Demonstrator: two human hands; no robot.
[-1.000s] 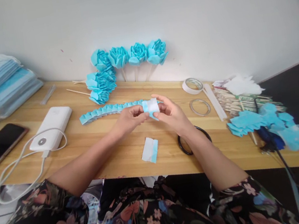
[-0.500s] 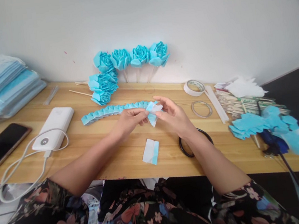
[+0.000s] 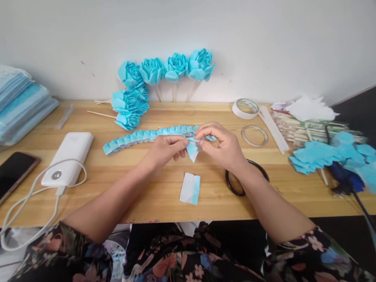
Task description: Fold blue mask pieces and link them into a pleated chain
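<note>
Between my two hands is a small folded piece of blue and white fabric (image 3: 193, 150), its pointed end hanging down. My left hand (image 3: 168, 149) pinches its left side between thumb and fingers. On the other side my right hand (image 3: 221, 143) has thumb and fingertips closed on its top right edge. Just behind my hands lies a row of folded blue pieces (image 3: 138, 138), its right part partly hidden by my fingers. A flat white and blue fabric rectangle (image 3: 190, 188) rests on the table in front of them.
Blue fabric flowers on sticks (image 3: 177, 67) lean on the wall. To the left are face masks (image 3: 3, 109), a phone (image 3: 2, 185) and a cabled power bank (image 3: 68, 159). Tape (image 3: 246, 108), a black ring (image 3: 230, 184), sticks (image 3: 292, 127) and blue scraps (image 3: 317, 155) are right.
The fingers of my right hand have curled in and down over the top of the fabric piece. Its white upper flap, raised before, is now folded down.
</note>
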